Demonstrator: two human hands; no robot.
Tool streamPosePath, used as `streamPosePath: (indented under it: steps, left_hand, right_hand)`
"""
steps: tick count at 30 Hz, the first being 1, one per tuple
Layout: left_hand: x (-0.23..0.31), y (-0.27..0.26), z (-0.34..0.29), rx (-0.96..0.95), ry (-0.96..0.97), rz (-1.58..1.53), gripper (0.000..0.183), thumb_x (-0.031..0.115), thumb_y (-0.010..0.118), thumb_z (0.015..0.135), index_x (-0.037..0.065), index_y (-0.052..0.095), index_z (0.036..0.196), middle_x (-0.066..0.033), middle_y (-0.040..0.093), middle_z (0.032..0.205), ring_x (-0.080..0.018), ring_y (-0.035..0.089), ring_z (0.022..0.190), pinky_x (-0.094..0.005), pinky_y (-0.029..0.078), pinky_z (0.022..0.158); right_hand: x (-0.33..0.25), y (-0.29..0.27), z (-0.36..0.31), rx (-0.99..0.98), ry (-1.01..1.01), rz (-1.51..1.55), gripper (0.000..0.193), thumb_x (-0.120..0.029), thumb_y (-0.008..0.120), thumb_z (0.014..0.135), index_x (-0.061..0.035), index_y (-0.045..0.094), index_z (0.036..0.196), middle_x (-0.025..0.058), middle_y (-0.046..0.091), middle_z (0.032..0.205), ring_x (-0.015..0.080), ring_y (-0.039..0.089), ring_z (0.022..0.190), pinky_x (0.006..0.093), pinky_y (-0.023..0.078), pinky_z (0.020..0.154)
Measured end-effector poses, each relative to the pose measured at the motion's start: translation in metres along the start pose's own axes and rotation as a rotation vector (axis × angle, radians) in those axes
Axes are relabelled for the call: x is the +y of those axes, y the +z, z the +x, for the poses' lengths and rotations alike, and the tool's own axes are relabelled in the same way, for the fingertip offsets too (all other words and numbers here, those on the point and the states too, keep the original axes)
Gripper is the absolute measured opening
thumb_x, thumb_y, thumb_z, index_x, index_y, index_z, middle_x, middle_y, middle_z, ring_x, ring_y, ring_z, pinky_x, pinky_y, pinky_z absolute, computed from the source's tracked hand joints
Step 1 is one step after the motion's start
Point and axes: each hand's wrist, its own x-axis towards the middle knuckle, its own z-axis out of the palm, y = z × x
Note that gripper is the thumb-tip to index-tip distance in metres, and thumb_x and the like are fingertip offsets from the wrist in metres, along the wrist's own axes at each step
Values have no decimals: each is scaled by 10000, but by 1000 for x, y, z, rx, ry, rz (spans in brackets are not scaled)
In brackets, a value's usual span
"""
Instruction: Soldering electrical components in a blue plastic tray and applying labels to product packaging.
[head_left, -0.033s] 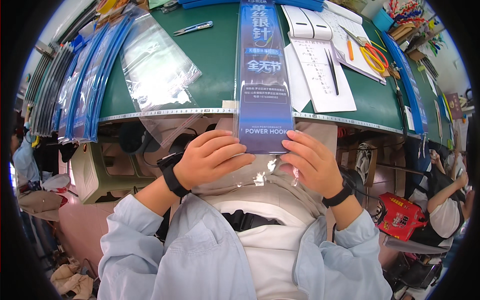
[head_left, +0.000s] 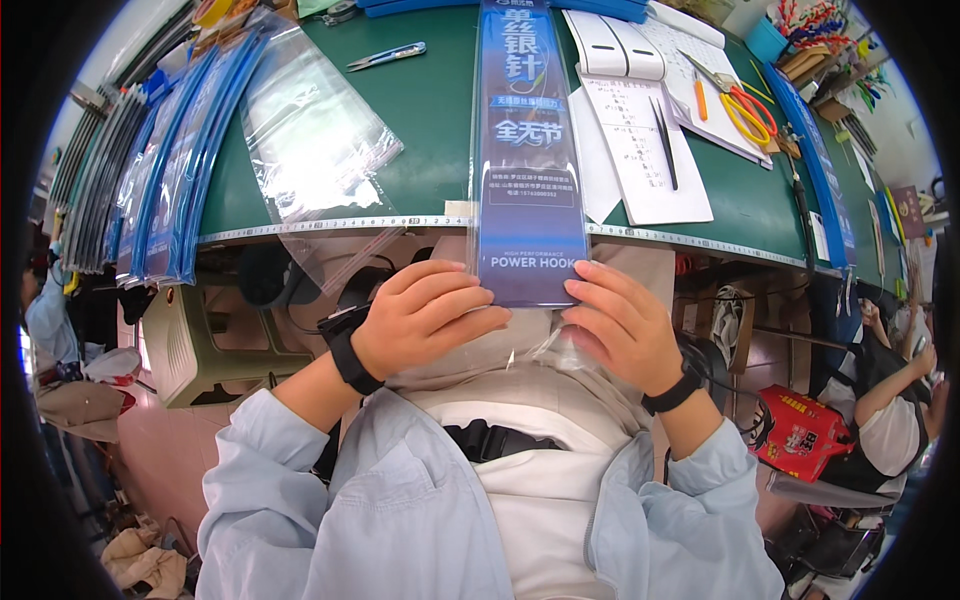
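A long blue printed card (head_left: 530, 225) in a see-through plastic sleeve hangs over the table's front edge, its near end toward my body. My left hand (head_left: 425, 320) has its fingers closed on the lower left corner. On the lower right corner, the fingers and thumb of my right hand (head_left: 625, 325) pinch the sleeve. The sleeve's loose see-through flap (head_left: 550, 345) extends below the card between both hands. Left of the card, flat see-through bags (head_left: 315, 130) lie on the green table (head_left: 430, 165), their near ends past its edge.
A measuring tape (head_left: 330, 226) runs along the table edge. Blue sleeved packs (head_left: 175, 170) stack at the left. Thread snips (head_left: 387, 56) lie beyond the bags. To the right are a handwritten notepad (head_left: 635, 140), tweezers (head_left: 663, 145) and orange-yellow scissors (head_left: 745, 115). A stool (head_left: 200, 350) stands below left.
The loose flap under the card has shifted and folded toward my right hand, and its bright glints have faded. Both hands stay at the same corners.
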Motion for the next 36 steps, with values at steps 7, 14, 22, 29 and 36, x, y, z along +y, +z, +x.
streamPosePath:
  steps: [7, 14, 22, 29, 36]
  left_hand:
    - [7, 5, -1, 63, -230, -220, 232, 69, 766, 634, 120, 634, 817, -22, 602, 853, -189, 587, 822, -296, 473, 702]
    - [24, 8, -2, 134, -803, -719, 153, 36, 658, 800, 69, 513, 835, -57, 579, 864, -131, 542, 799, -249, 427, 741]
    - [34, 14, 1, 323, -1206, -1163, 151, 137, 591, 892, 74, 462, 843, -3, 544, 850, -47, 486, 748, -231, 439, 737]
    - [41, 13, 7, 432, -1461, -1471, 167, 206, 563, 912, 125, 446, 823, 4, 564, 899, -65, 528, 836, -263, 441, 821]
    - [31, 13, -1, 387, -1570, -1773, 150, 181, 536, 922, 155, 489, 782, 25, 591, 911, -37, 546, 870, -216, 459, 818]
  right_hand:
    - [-8, 12, -7, 199, 269, 227, 161, 6, 695, 703, -26, 576, 807, 98, 644, 968, 291, 608, 1004, 341, 507, 806]
    - [-19, 31, -9, 461, 611, 768, 87, -7, 614, 830, -12, 531, 802, 103, 588, 981, 279, 556, 1090, 320, 431, 880]
    - [-26, 39, -1, 623, 822, 1017, 146, -97, 564, 895, -27, 501, 783, 37, 474, 936, 224, 511, 1086, 282, 378, 868]
    - [-32, 35, 5, 687, 1076, 1465, 158, -149, 556, 897, -92, 513, 756, -28, 506, 859, 66, 501, 861, 237, 379, 768]
    - [-24, 32, 3, 643, 1158, 1741, 133, -132, 545, 893, -86, 544, 769, -4, 581, 899, 83, 538, 822, 261, 431, 802]
